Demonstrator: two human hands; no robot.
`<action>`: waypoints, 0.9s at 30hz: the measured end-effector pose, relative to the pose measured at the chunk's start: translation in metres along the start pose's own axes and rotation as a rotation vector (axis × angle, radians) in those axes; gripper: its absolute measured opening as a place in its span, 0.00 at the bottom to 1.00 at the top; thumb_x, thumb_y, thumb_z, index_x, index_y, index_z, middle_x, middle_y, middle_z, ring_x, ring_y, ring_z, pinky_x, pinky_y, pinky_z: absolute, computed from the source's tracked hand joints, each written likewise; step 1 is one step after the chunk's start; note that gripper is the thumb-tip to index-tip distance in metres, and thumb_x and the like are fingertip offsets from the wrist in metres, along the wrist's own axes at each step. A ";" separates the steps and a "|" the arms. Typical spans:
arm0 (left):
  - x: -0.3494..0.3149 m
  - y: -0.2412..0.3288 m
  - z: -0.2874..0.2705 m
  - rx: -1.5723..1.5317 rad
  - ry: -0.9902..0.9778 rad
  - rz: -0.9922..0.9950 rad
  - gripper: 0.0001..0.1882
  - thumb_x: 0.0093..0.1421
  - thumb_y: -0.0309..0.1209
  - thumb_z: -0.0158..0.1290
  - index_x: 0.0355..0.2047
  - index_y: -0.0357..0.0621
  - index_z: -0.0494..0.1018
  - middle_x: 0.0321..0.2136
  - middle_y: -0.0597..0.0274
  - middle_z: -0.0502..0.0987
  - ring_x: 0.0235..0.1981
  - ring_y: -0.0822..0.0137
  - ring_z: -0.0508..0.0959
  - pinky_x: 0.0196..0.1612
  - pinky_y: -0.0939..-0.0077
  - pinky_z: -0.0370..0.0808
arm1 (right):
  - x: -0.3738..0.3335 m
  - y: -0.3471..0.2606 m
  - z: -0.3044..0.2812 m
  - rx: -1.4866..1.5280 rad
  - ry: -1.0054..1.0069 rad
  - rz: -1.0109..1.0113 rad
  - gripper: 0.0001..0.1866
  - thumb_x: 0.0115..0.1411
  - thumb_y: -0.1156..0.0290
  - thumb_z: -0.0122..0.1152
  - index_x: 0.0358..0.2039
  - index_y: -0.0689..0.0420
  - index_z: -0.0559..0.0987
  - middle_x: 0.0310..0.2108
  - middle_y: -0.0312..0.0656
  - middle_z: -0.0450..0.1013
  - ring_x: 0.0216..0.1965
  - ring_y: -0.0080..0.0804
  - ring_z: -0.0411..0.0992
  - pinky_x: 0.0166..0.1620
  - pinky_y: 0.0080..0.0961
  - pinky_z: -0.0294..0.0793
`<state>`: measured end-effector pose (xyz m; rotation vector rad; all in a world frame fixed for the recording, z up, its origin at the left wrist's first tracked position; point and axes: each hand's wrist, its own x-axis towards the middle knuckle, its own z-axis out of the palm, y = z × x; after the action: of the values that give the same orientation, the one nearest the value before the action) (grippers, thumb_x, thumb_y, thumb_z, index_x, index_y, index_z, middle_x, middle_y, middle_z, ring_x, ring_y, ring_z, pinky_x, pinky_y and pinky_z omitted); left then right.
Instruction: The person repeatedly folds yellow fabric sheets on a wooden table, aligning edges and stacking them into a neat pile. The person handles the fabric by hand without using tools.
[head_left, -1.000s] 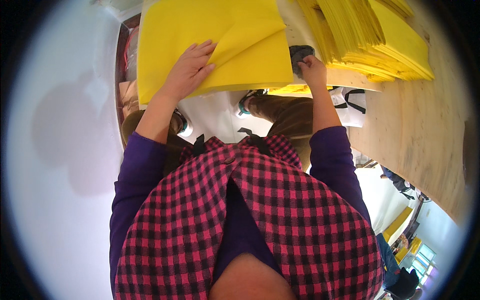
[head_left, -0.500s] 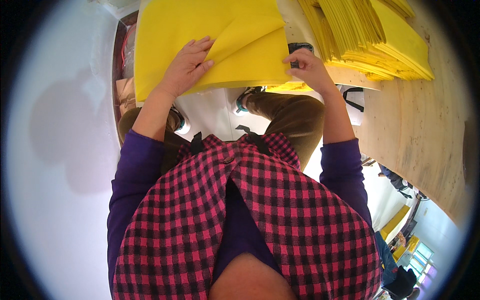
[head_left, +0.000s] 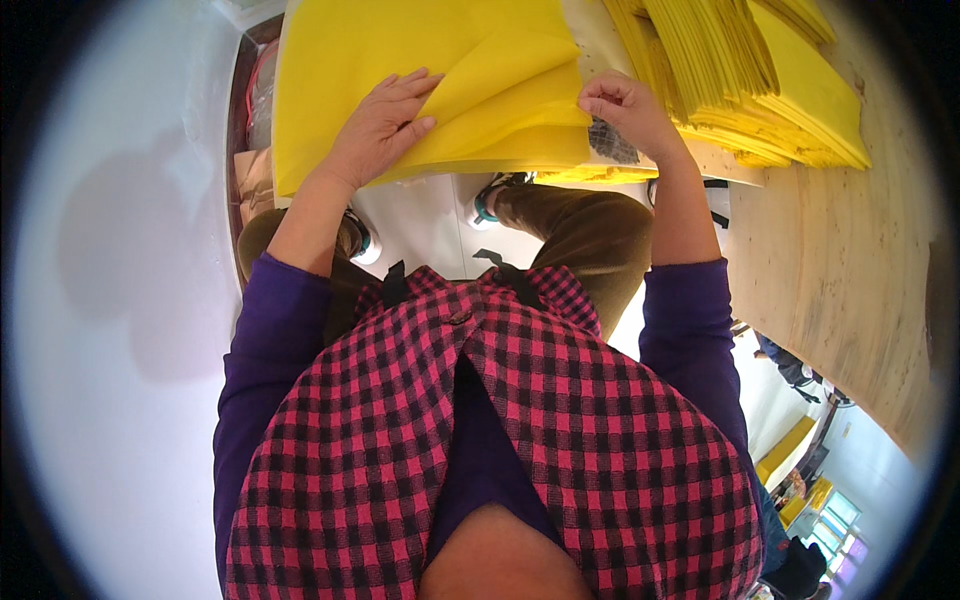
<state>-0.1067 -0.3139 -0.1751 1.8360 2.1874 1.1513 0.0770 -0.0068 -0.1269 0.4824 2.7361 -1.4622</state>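
Note:
Yellow fabric-like sheets [head_left: 350,60] lie layered on the surface in front of me, with a loose fold running across the top sheet. My left hand [head_left: 385,125] rests flat on them, fingers stretched and thumb apart, beside the raised fold. At the right edge of the sheets, my right hand [head_left: 630,112] pinches the lifted edge of the top yellow sheet between thumb and fingers. Below that hand, a dark grey, crinkled patch [head_left: 612,143] shows next to the sheets; its kind is unclear.
Stacks of folded yellow sheets [head_left: 780,120] sit to the right on a pale wooden table [head_left: 800,230]. A white wall [head_left: 120,330] runs along my left. Brown paper [head_left: 253,176] is tucked between wall and sheets. My knees are under the near edge.
My right hand has moved slightly right and up, and the sheet's right edge has lifted with it. The dark patch below is more exposed. My left hand has barely shifted.

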 end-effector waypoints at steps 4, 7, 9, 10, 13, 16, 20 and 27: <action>0.001 0.001 0.000 -0.006 0.009 0.000 0.17 0.64 0.38 0.49 0.47 0.41 0.75 0.59 0.57 0.69 0.63 0.53 0.63 0.66 0.56 0.55 | 0.009 -0.010 -0.007 -0.031 -0.017 -0.038 0.07 0.62 0.68 0.61 0.34 0.58 0.78 0.29 0.25 0.68 0.32 0.14 0.65 0.38 0.14 0.65; 0.001 0.001 -0.001 0.022 -0.005 0.010 0.18 0.64 0.39 0.49 0.49 0.42 0.75 0.59 0.57 0.69 0.63 0.53 0.63 0.66 0.56 0.55 | 0.021 -0.018 -0.012 -0.057 -0.040 -0.134 0.08 0.63 0.66 0.60 0.35 0.58 0.77 0.29 0.25 0.68 0.32 0.14 0.64 0.38 0.14 0.65; 0.001 0.001 -0.001 0.032 -0.012 0.008 0.18 0.64 0.40 0.49 0.49 0.43 0.75 0.59 0.57 0.69 0.63 0.53 0.63 0.66 0.55 0.55 | 0.029 -0.025 -0.015 -0.121 -0.031 -0.112 0.09 0.63 0.66 0.60 0.35 0.58 0.77 0.29 0.25 0.68 0.32 0.14 0.64 0.37 0.14 0.65; 0.001 0.001 -0.001 0.029 -0.011 0.002 0.18 0.64 0.40 0.49 0.49 0.44 0.75 0.59 0.57 0.69 0.63 0.53 0.63 0.66 0.55 0.55 | 0.032 -0.028 -0.016 -0.118 -0.043 -0.162 0.09 0.63 0.66 0.60 0.35 0.58 0.77 0.29 0.25 0.68 0.32 0.14 0.64 0.37 0.14 0.64; 0.000 0.002 -0.001 0.009 -0.007 -0.008 0.19 0.64 0.41 0.49 0.49 0.44 0.75 0.59 0.56 0.69 0.63 0.53 0.63 0.66 0.55 0.54 | 0.041 -0.038 -0.019 -0.158 -0.046 -0.191 0.09 0.64 0.65 0.59 0.36 0.58 0.77 0.29 0.25 0.68 0.32 0.14 0.64 0.37 0.14 0.64; 0.000 0.002 -0.003 -0.024 -0.007 -0.011 0.19 0.64 0.41 0.49 0.50 0.44 0.75 0.59 0.55 0.68 0.63 0.53 0.63 0.66 0.55 0.53 | 0.052 -0.045 -0.019 -0.194 -0.041 -0.204 0.10 0.64 0.65 0.59 0.36 0.59 0.77 0.28 0.25 0.68 0.32 0.14 0.64 0.37 0.15 0.65; 0.000 0.002 -0.005 0.034 -0.013 0.042 0.20 0.63 0.40 0.51 0.50 0.43 0.75 0.59 0.54 0.68 0.63 0.52 0.63 0.66 0.55 0.53 | 0.069 -0.050 -0.017 -0.244 -0.017 -0.259 0.11 0.63 0.64 0.59 0.36 0.59 0.78 0.28 0.26 0.69 0.31 0.15 0.65 0.37 0.16 0.66; 0.000 0.002 -0.002 -0.022 0.000 0.014 0.16 0.60 0.35 0.54 0.45 0.39 0.76 0.59 0.52 0.68 0.63 0.50 0.63 0.66 0.53 0.55 | 0.067 -0.046 0.002 -0.244 0.376 -0.430 0.12 0.62 0.63 0.61 0.37 0.60 0.79 0.27 0.27 0.71 0.30 0.15 0.65 0.35 0.17 0.67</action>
<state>-0.1060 -0.3151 -0.1725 1.8454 2.1565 1.1724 0.0009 -0.0147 -0.1007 0.1797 3.4321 -1.1601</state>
